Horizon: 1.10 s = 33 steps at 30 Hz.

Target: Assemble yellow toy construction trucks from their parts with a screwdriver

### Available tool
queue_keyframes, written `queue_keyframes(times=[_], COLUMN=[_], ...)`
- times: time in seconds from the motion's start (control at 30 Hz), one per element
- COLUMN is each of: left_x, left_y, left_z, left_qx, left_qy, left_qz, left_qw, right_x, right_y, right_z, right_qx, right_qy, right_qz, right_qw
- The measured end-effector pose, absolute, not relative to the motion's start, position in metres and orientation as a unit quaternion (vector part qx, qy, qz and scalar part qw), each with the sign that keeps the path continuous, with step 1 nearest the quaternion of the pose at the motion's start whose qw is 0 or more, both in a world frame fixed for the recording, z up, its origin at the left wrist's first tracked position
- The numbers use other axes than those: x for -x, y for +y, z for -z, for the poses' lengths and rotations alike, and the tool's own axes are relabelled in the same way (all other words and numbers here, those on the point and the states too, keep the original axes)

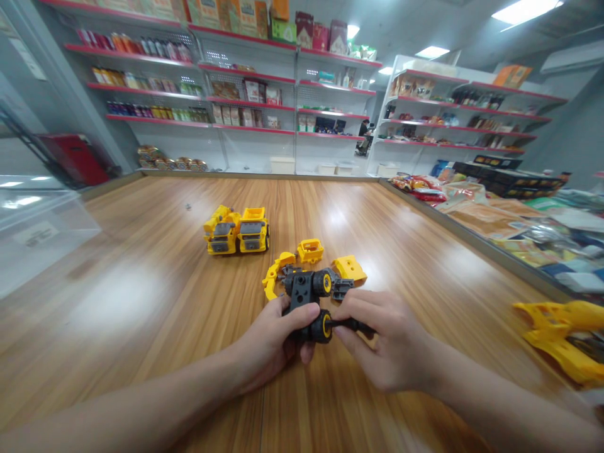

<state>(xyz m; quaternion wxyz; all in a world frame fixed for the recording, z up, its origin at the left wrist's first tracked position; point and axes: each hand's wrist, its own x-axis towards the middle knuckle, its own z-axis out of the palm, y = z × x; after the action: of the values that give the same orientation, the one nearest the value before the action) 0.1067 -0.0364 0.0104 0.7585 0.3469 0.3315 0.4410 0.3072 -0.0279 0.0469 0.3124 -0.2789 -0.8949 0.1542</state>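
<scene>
A black toy truck chassis (302,292) with black wheels and yellow hubs sits just above the wooden table (155,277). My left hand (271,343) is closed around its left side, thumb across the top. My right hand (384,343) pinches a thin black tool or rod (352,325) that points into the near wheel (323,327). Loose yellow body parts (309,251) lie right behind the chassis. Two assembled yellow toy trucks (236,231) stand further back on the left.
A yellow toy piece (561,336) lies at the table's right edge. Beyond that edge is a counter with packaged goods (509,214). Shop shelves (245,94) with products line the back wall. A clear plastic box (38,233) stands at the left.
</scene>
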Motion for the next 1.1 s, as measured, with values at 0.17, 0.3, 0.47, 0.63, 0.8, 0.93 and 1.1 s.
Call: queue_keyframes(times=[0.17, 0.3, 0.47, 0.63, 0.8, 0.93, 1.1], left_x=[-0.106, -0.105, -0.107, -0.108, -0.104, -0.103, -0.105], left_y=[-0.036, -0.035, -0.036, -0.037, -0.037, -0.038, -0.037], left_z=[-0.008, -0.007, -0.010, -0.006, 0.004, 0.008, 0.006], left_qx=[-0.335, -0.333, -0.339, -0.369, -0.396, -0.399, -0.404], left_qy=[0.329, 0.331, 0.342, 0.364, 0.380, 0.390, 0.388], left_qz=[-0.445, -0.444, -0.453, -0.455, -0.449, -0.453, -0.446], left_qw=[0.763, 0.763, 0.750, 0.724, 0.705, 0.695, 0.698], right_x=[-0.311, -0.312, -0.310, -0.308, -0.304, -0.298, -0.298], right_y=[-0.026, -0.026, -0.026, -0.028, -0.031, -0.030, -0.030], right_z=[-0.044, -0.043, -0.044, -0.043, -0.045, -0.044, -0.045], right_qx=[0.282, 0.287, 0.289, 0.290, 0.316, 0.390, 0.400], right_qy=[-0.907, -0.911, -0.915, -0.921, -0.894, -0.794, -0.798], right_qz=[-0.122, -0.118, -0.104, -0.096, -0.185, -0.407, -0.381], right_qw=[0.289, 0.273, 0.263, 0.241, 0.257, 0.230, 0.240])
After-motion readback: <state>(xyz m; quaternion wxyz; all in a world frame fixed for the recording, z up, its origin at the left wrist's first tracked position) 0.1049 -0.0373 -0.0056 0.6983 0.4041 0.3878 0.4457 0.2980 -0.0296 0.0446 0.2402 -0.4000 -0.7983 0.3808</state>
